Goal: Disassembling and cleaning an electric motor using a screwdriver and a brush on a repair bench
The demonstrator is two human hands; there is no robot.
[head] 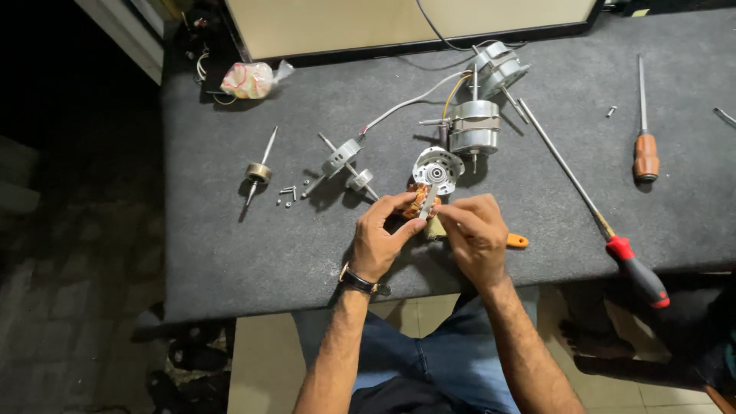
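- A person's left hand (379, 238) and right hand (475, 236) close together at the near edge of a grey felt-covered bench (230, 230), both pinching a small motor stator with copper windings (419, 202); the left thumb and fingers wrap its side, the right fingertips press in from the other
- A round silver end cap (438, 170) sits on top of the stator, so the unit looks partly stripped: its shaft and some screws are already out on the bench, the windings not yet freed from the cap
- An orange-handled tool (515, 241) lies just beside the right hand, mostly hidden
- Count on the bench: two more motors, one assembled with wires (473, 127), one behind it (498, 67); two loose rotor shafts (260, 172) (349, 167); two screwdrivers, a long red-handled one (613, 241) and a brown-handled one (645, 146); a small cluster of screws (287, 193), too small to count exactly; one bagged bundle (249, 79) at the far edge
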